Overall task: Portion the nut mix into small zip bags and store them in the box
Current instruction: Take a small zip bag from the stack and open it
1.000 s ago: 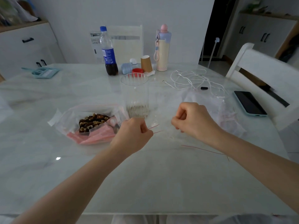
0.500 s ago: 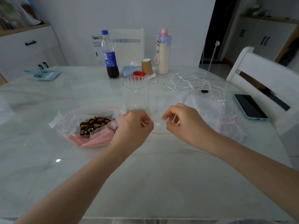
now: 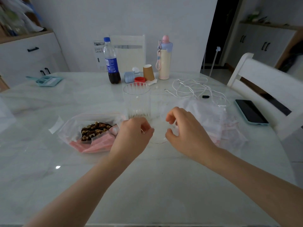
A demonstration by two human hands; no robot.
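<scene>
Pinching a small clear zip bag between them, the left hand and right hand hold it just in front of the glass — fingers curled onto its edges. Left of the glass lies the big bag of nut mix; right of it — a pile of empty bags.

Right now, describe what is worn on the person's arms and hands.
Nothing is worn on them as far as the picture shows. The left hand and right hand are bare: no gloves, and no rings, watch or bracelet that I can make out. Both forearms are uncovered down to the bottom edge; no sleeve shows.
</scene>
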